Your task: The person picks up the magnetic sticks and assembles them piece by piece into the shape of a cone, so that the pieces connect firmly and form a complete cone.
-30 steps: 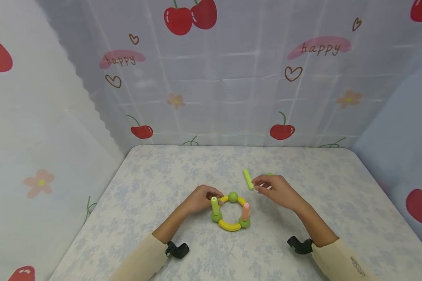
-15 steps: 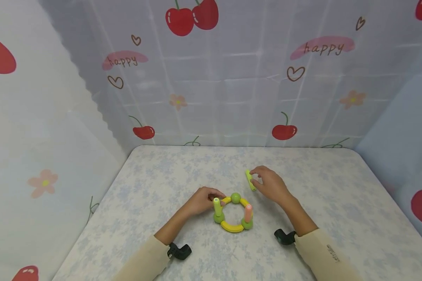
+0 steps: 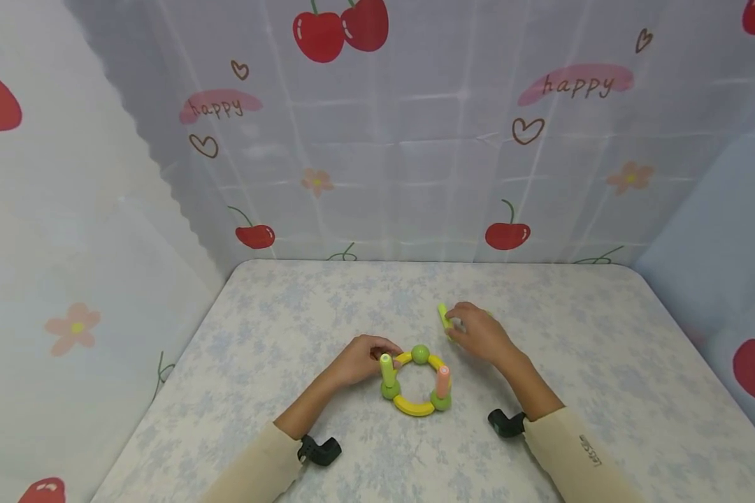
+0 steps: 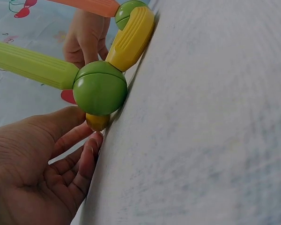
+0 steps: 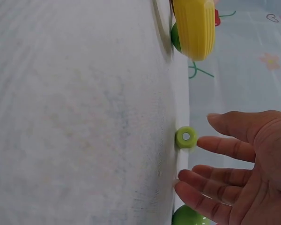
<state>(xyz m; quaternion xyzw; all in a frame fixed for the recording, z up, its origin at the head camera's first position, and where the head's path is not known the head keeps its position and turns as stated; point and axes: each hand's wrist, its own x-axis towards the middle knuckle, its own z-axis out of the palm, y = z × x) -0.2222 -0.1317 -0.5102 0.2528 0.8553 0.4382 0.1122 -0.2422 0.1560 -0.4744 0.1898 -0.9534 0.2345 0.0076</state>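
A ring of yellow curved rods (image 3: 413,407) and green balls (image 3: 420,355) lies on the table. From two of its balls stand a light green rod (image 3: 386,369) and an orange-pink rod (image 3: 443,381). My left hand (image 3: 363,363) is at the ring's left side, thumb and fingers pinching a yellow curved rod (image 4: 97,123) just behind a green ball (image 4: 100,89). Farther back, my right hand (image 3: 480,335) reaches over a loose light green rod (image 3: 442,314). In the right wrist view its thumb and fingers are spread, the index fingertip right at the rod's end (image 5: 186,136).
Another green ball (image 5: 189,216) lies beyond the right hand, mostly hidden by it in the head view. The pale floral table (image 3: 327,293) ends at a cherry-print curtain (image 3: 409,175) behind and at the sides.
My right hand has moved left and over the loose light green rod, its fingers drawing nearer to it. The left hand stays at the ring.
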